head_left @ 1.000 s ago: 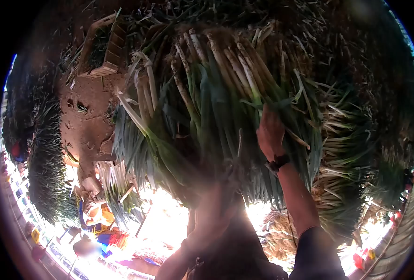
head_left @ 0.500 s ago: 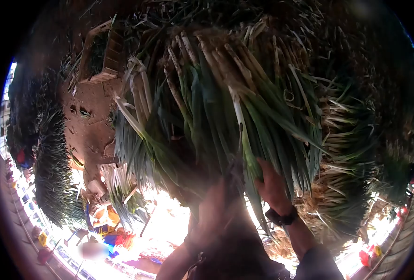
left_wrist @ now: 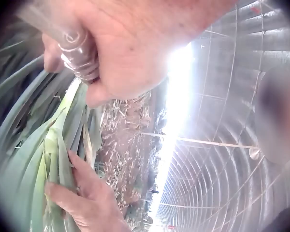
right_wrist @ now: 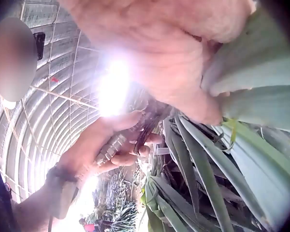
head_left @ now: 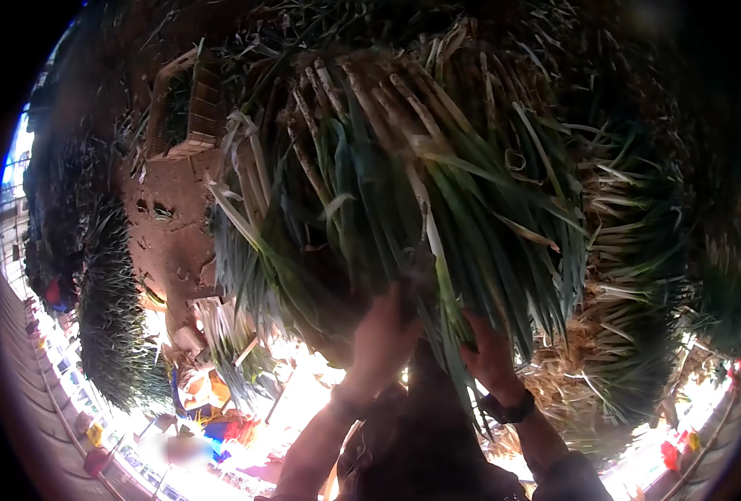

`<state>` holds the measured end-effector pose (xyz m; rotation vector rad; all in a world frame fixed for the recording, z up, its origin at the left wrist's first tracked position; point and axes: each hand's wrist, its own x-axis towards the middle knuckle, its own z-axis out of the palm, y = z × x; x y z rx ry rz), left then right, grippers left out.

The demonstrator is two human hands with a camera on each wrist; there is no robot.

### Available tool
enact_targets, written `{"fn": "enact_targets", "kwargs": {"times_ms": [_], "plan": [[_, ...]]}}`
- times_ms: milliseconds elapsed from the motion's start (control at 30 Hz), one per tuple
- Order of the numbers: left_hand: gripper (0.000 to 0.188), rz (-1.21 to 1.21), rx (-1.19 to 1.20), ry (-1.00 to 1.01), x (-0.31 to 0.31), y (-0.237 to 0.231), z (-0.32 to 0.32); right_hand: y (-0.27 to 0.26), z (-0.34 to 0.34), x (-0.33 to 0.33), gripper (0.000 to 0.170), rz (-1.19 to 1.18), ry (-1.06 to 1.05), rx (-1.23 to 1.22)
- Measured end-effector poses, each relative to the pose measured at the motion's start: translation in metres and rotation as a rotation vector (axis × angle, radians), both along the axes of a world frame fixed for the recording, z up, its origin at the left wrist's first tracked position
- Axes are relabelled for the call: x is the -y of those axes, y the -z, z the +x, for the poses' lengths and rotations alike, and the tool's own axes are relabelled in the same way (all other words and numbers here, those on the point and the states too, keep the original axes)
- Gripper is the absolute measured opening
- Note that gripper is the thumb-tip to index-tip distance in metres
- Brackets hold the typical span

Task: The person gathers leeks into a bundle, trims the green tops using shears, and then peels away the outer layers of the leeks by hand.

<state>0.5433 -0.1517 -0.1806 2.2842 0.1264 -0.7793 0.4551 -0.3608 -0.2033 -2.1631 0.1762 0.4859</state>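
Note:
A large pile of leeks lies before me, white shanks at the far side and green leaves toward my body. My right hand grips one leek by its leaves, low in front of the trunk. Beside it, my left hand holds a tube-like tool with a ribbed, shiny collar. In the left wrist view the tool's end overlaps the pale shank of the leek, above my right hand. Broad leaves run out from under the right fingers in the right wrist view.
A wooden crate stands at the far left on bare soil. Another row of leeks lies along the right side. At the lower left sits a smaller leek bundle. Ribbed greenhouse walls curve overhead.
My right hand has drawn a leek out of the pile toward my body and brought it beside the left hand. My left hand stays low, holding the tool.

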Motion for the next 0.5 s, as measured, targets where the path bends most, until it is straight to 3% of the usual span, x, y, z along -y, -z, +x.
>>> {"fn": "enact_targets", "kwargs": {"times_ms": [200, 333, 400, 500], "plan": [[0.075, 0.098, 0.055, 0.078, 0.001, 0.031, 0.029, 0.001, -0.011, 0.008, 0.06, 0.061, 0.086, -0.196], [0.073, -0.004, -0.047, 0.012, -0.009, 0.005, 0.032, -0.003, -0.005, 0.012, 0.061, 0.135, 0.132, -0.306], [0.074, -0.015, -0.04, 0.025, -0.017, 0.0, 0.001, 0.004, -0.005, 0.013, 0.066, 0.267, 0.222, -0.363], [0.075, -0.021, -0.072, 0.077, -0.032, -0.016, -0.025, -0.019, 0.017, 0.003, 0.074, 0.26, 0.16, -0.359]]}}
